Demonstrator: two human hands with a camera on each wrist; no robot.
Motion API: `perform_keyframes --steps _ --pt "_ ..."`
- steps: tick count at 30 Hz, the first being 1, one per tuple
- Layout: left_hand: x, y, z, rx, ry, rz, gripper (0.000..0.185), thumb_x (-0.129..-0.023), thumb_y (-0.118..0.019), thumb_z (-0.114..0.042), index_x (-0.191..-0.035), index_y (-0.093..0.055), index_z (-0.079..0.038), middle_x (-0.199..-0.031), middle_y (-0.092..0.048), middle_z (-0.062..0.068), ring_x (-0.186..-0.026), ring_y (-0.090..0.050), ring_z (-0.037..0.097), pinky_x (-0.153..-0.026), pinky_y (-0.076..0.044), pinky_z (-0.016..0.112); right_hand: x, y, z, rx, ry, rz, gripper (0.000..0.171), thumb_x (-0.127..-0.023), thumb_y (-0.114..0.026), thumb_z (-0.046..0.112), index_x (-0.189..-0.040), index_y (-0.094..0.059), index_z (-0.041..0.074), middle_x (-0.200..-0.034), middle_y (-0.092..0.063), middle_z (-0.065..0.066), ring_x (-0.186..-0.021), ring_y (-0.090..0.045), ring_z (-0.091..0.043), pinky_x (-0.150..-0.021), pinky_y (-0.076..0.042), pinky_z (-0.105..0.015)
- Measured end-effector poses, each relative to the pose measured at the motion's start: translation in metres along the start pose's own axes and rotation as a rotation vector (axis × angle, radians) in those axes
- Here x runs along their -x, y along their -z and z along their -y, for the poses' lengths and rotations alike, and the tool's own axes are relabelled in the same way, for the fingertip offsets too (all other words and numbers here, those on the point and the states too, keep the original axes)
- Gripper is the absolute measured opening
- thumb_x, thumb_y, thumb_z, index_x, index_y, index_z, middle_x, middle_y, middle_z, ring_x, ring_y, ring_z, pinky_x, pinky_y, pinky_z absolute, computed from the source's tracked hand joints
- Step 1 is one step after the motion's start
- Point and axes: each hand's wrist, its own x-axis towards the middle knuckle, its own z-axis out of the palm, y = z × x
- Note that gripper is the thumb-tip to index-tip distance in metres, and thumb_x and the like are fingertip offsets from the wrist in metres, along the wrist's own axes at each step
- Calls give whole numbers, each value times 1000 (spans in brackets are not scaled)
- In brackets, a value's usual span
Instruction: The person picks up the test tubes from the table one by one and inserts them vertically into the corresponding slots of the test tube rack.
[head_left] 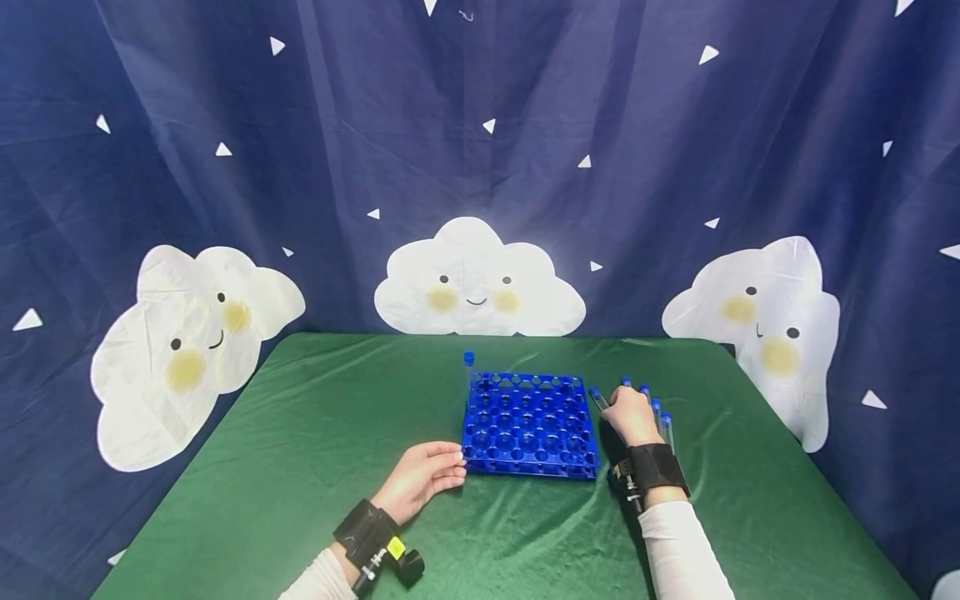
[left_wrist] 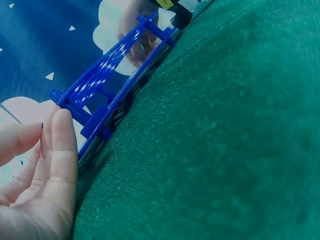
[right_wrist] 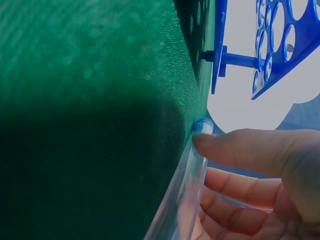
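A blue test tube rack (head_left: 528,425) stands on the green table, its top full of round holes. One clear test tube with a blue cap (head_left: 468,358) is upright at its back left corner. My left hand (head_left: 427,477) touches the rack's front left corner with nearly straight fingers (left_wrist: 62,132); the thumb is apart from the rack. Right of the rack, my right hand (head_left: 633,417) pinches a lying, blue-capped test tube (right_wrist: 192,172) just below its cap, thumb on one side and fingers on the other. The tube's lower end is hidden in the head view.
Several other blue-capped test tubes (head_left: 667,427) lie to the right of the right hand, partly covered by it. Green cloth covers the table (head_left: 247,500). Behind hangs a dark blue curtain (head_left: 525,100) with white clouds and triangles.
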Motion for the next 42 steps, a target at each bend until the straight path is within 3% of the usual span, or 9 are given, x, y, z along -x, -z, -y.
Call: perform_keyframes --steps 4,8,12,15,17,22,26,33,42 --pt "0 0 0 2 3 1 35 -92 -63 -5 -122 -53 10 -89 -69 4 -79 -68 11 -77 -61 26 0 0 0 2 18 0 44 -72 -61 0 -52 -27 18 -55 -18 8 -54 -20 -13 -47 -19 -23" --pt "0 0 0 7 7 -1 35 -92 -64 -6 -122 -53 10 -89 -69 4 -79 -68 11 -78 -61 26 -1 0 -1 8 12 10 41 -73 -61 0 -50 -30 17 -53 -21 7 -52 -24 -13 -46 -22 -23" --pt "1 -1 0 10 5 2 36 -92 -64 -6 -122 -53 10 -89 -69 4 -78 -68 11 -78 -61 26 -3 3 -2 20 -7 0 27 -75 -62 3 -55 -46 10 -55 -41 2 -57 -41 -19 -48 -34 -27" --pt "0 -1 0 11 4 7 35 -92 -63 -5 -122 -53 10 -88 -70 4 -78 -68 11 -77 -62 26 -2 9 -1 16 -12 -30 8 -76 -63 6 -70 -61 2 -68 -60 -9 -67 -55 -27 -56 -46 -37" --pt "0 -1 0 9 2 9 35 -92 -63 -5 -122 -53 10 -89 -69 4 -78 -68 11 -77 -62 26 -1 15 2 -9 -14 -52 9 -78 -63 7 -82 -65 -1 -79 -66 -16 -73 -60 -31 -63 -51 -43" --pt "0 -1 0 2 0 6 35 -92 -63 -6 -122 -53 10 -89 -69 4 -79 -68 11 -78 -61 26 3 30 12 -70 -7 -112 20 -82 -61 9 -96 -64 -5 -92 -67 -22 -82 -62 -36 -73 -53 -49" --pt "1 -1 -1 -5 2 -2 36 -92 -64 -6 -122 -53 10 -90 -69 4 -79 -68 11 -78 -61 26 6 41 24 -100 18 -169 23 -83 -59 11 -100 -62 -5 -92 -66 -20 -83 -61 -35 -73 -52 -46" --pt "1 1 0 -7 2 -8 38 -92 -65 -7 -123 -53 10 -90 -69 5 -79 -68 12 -78 -61 27 13 55 47 -161 82 -269 18 -83 -58 9 -98 -60 -2 -86 -66 -17 -76 -61 -30 -66 -50 -36" --pt "0 0 1 -5 2 -4 37 -92 -64 -7 -123 -52 10 -90 -69 5 -79 -68 12 -78 -61 27 19 61 83 -213 173 -346 16 -82 -59 5 -96 -56 -1 -88 -66 -19 -81 -62 -31 -72 -52 -42"
